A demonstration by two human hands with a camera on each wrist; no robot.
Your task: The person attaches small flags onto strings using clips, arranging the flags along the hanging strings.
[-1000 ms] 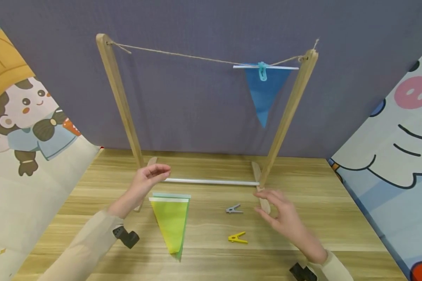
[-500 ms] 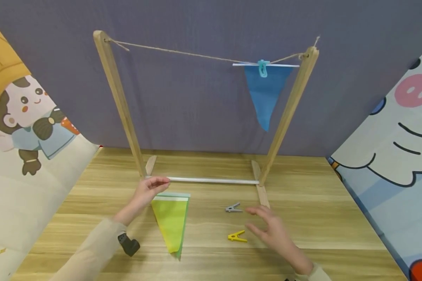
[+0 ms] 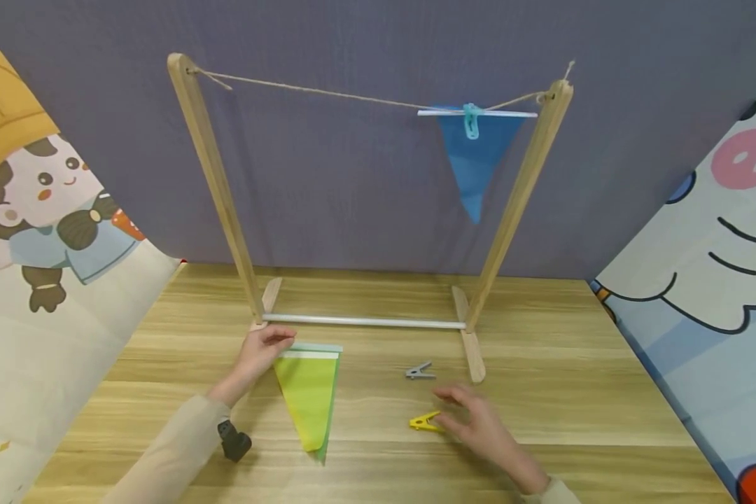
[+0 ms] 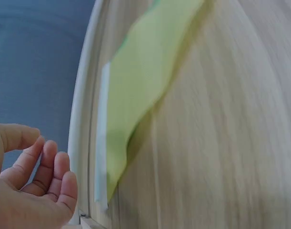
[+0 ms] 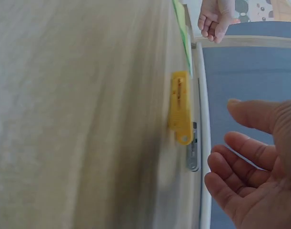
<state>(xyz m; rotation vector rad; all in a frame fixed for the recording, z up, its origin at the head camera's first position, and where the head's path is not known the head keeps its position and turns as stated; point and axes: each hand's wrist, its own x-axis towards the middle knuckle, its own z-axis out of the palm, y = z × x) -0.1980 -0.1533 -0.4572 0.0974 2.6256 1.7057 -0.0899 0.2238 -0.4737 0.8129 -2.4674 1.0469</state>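
In the head view my left hand [image 3: 258,358] hovers at the top left corner of a yellow pennant [image 3: 309,399]. A green pennant [image 3: 325,448] shows along its edge from underneath. In the left wrist view the loosely bent fingers [image 4: 50,167] hold nothing. My right hand [image 3: 479,428] has thumb and index finger spread beside a yellow clothespin [image 3: 423,422], the thumb overlapping its handle end in this view. Behind that lies a grey clothespin [image 3: 419,371]. The right wrist view shows the yellow clothespin [image 5: 181,107] still apart from the fingers.
A wooden frame [image 3: 220,203] stands behind, with a twine line [image 3: 315,90] between its posts. From the line hangs a blue pennant [image 3: 475,161], held by a light-blue clothespin [image 3: 472,124]. A white crossbar [image 3: 365,322] joins the frame's feet.
My right hand has moved left and toward me, from beside the frame's right foot to the yellow clothespin. My left hand has come down slightly, to the yellow pennant's top corner.
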